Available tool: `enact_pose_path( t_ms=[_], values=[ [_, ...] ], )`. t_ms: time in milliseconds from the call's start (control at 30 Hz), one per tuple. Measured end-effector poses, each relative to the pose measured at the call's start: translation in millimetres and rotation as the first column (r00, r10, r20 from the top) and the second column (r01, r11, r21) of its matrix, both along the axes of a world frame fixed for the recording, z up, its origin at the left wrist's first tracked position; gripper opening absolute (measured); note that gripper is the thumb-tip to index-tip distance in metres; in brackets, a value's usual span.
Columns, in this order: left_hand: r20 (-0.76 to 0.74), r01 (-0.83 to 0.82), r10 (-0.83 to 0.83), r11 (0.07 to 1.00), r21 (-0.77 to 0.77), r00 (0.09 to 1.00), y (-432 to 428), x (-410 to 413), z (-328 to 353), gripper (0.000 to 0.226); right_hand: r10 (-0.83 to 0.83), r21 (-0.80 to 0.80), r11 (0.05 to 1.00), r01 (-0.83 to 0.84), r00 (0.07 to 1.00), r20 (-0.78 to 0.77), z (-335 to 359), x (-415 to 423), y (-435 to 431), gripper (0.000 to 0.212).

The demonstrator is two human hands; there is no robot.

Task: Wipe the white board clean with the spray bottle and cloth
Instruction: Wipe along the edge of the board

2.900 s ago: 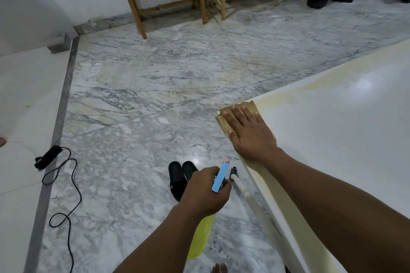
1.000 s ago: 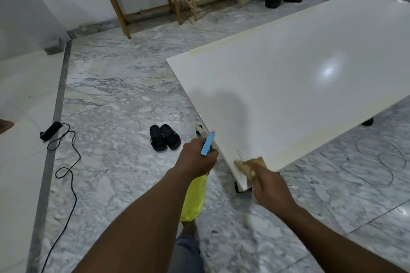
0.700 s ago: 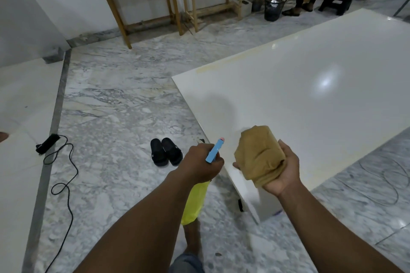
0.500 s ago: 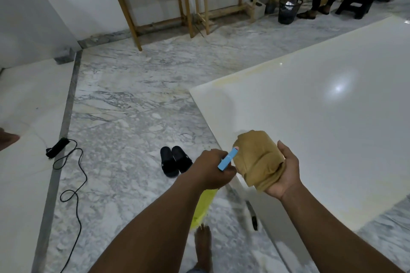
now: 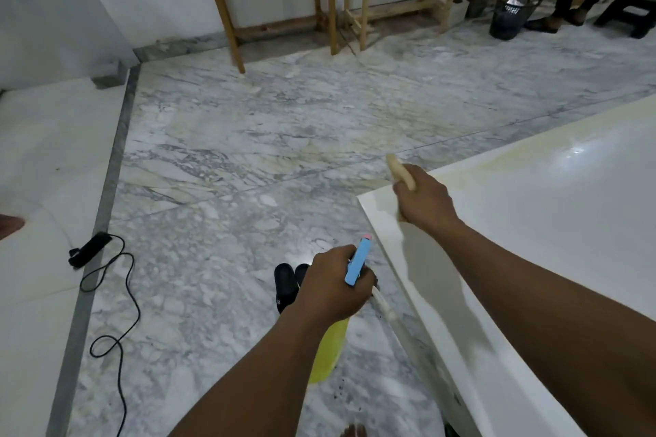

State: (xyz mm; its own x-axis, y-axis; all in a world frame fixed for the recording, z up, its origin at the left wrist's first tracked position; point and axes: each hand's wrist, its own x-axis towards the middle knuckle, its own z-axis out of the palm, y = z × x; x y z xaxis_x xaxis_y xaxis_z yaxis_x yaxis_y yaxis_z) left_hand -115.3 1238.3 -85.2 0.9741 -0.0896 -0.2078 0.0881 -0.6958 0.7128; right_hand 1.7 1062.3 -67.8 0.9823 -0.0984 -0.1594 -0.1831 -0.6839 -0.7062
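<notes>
A: Board (image 5: 553,223) lying flat and low, just right of the sandals (image 5: 288,286), near corner pointing toward those sandals, long axis running away up and to the right from that corner.

B: And the cloth (image 5: 400,170)?

A: Bunched inside the right hand (image 5: 424,200), only a tan roll poking out past the thumb. Grip pressed tight around it. Poised right at the board's near corner, contact with the surface impossible to judge from this angle.

B: Left side?

A: Left hand (image 5: 333,289) wrapped snugly round the neck of the spray bottle (image 5: 328,351), blue trigger head sticking up above the knuckles, yellow body hanging below. Held off the board's near edge, between that edge and the sandals, not over the surface.

B: Nearer hand, then?

A: Right, clearly. Already at the corner, with yellowish staining trailing along the far edge beyond it. Probably a wiping pass next, starting at that corner and following the stained edge away to the right. Bottle nozzle aimed roughly forward beside the edge, so a swing rightward needed before any spraying.
</notes>
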Motion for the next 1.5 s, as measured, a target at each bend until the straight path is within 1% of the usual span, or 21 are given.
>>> enact_pose_path(
  t_ms=[33, 67, 100, 133, 167, 200, 233, 300, 333, 400, 433, 500, 633, 767, 967, 1100, 1200, 1300, 1367, 1433, 1500],
  values=[
    [-0.005, -0.001, 0.000, 1.000, -0.015, 1.000, 4, 1, -6, 0.026, 0.087, -0.118, 0.990, -0.082, 0.996, 0.036, -12, 13, 8, 0.047],
    [-0.015, 0.002, -0.002, 0.999, -0.037, 1.000, 9, 4, -15, 0.027, 0.178, -0.225, 0.959, -0.173, 0.984, 0.003, -31, 25, 17, 0.055],
    [-0.026, 0.004, -0.005, 0.998, -0.060, 1.000, 14, 4, -24, 0.026, 0.267, -0.332, 0.901, -0.279, 0.960, -0.083, -52, 32, 24, 0.060],
    [-0.039, -0.001, -0.002, 0.997, -0.075, 0.999, 18, 5, -32, 0.025, 0.335, -0.426, 0.819, -0.384, 0.923, -0.188, -72, 34, 30, 0.065],
    [-0.051, -0.013, 0.008, 0.996, -0.083, 0.999, 22, 5, -40, 0.025, 0.371, -0.503, 0.741, -0.446, 0.895, -0.248, -89, 33, 34, 0.069],
    [-0.059, -0.026, 0.021, 0.995, -0.092, 0.998, 25, 5, -46, 0.024, 0.383, -0.569, 0.692, -0.445, 0.894, -0.233, -100, 30, 35, 0.071],
    [-0.066, -0.039, 0.032, 0.994, -0.104, 0.997, 28, 5, -53, 0.025, 0.392, -0.617, 0.674, -0.407, 0.904, -0.169, -108, 30, 36, 0.069],
    [-0.078, -0.062, 0.052, 0.990, -0.125, 0.996, 31, 5, -64, 0.026, 0.438, -0.664, 0.670, -0.332, 0.899, -0.008, -116, 33, 36, 0.061],
    [-0.089, -0.067, 0.056, 0.990, -0.127, 0.994, 31, 5, -69, 0.026, 0.470, -0.677, 0.658, -0.330, 0.882, 0.028, -119, 36, 35, 0.058],
    [-0.099, -0.071, 0.059, 0.991, -0.115, 0.993, 31, 4, -76, 0.026, 0.504, -0.689, 0.626, -0.365, 0.864, 0.000, -126, 42, 36, 0.052],
    [-0.101, -0.069, 0.058, 0.992, -0.110, 0.993, 30, 3, -80, 0.026, 0.500, -0.688, 0.624, -0.369, 0.866, -0.011, -130, 41, 38, 0.052],
    [-0.108, -0.063, 0.052, 0.993, -0.103, 0.993, 25, 0, -83, 0.026, 0.489, -0.683, 0.633, -0.364, 0.872, -0.012, -134, 35, 41, 0.054],
    [-0.110, -0.068, 0.056, 0.991, -0.113, 0.992, 13, -15, -82, 0.027, 0.503, -0.715, 0.587, -0.380, 0.863, -0.046, -136, 17, 39, 0.061],
    [-0.101, -0.076, 0.065, 0.990, -0.115, 0.993, 4, -31, -78, 0.027, 0.524, -0.744, 0.556, -0.371, 0.851, -0.033, -139, -10, 31, 0.059],
    [-0.094, -0.053, 0.044, 0.994, -0.092, 0.995, -18, -78, -72, 0.027, 0.535, -0.720, 0.584, -0.375, 0.845, -0.007, -140, -71, 2, 0.055],
    [-0.099, -0.053, 0.045, 0.995, -0.084, 0.994, -38, -115, -68, 0.025, 0.531, -0.700, 0.606, -0.378, 0.847, 0.003, -138, -127, -22, 0.056],
    [-0.077, -0.032, 0.026, 0.997, -0.071, 0.997, -59, -152, -61, 0.023, 0.529, -0.692, 0.620, -0.370, 0.848, 0.021, -135, -183, -46, 0.056],
    [-0.058, -0.021, 0.018, 0.998, -0.053, 0.998, -78, -194, -53, 0.025, 0.516, -0.679, 0.641, -0.357, 0.856, 0.037, -133, -246, -71, 0.054],
    [-0.053, -0.014, 0.012, 0.999, -0.038, 0.999, -93, -226, -46, 0.026, 0.497, -0.677, 0.650, -0.345, 0.867, 0.036, -132, -292, -90, 0.060],
    [-0.069, -0.014, 0.011, 0.999, -0.048, 0.998, -107, -260, -39, 0.025, 0.487, -0.681, 0.646, -0.345, 0.873, 0.019, -133, -343, -109, 0.065],
    [-0.088, -0.020, 0.015, 0.999, -0.050, 0.996, -116, -284, -36, 0.021, 0.475, -0.677, 0.654, -0.337, 0.879, 0.022, -135, -385, -127, 0.062]
  ],
)
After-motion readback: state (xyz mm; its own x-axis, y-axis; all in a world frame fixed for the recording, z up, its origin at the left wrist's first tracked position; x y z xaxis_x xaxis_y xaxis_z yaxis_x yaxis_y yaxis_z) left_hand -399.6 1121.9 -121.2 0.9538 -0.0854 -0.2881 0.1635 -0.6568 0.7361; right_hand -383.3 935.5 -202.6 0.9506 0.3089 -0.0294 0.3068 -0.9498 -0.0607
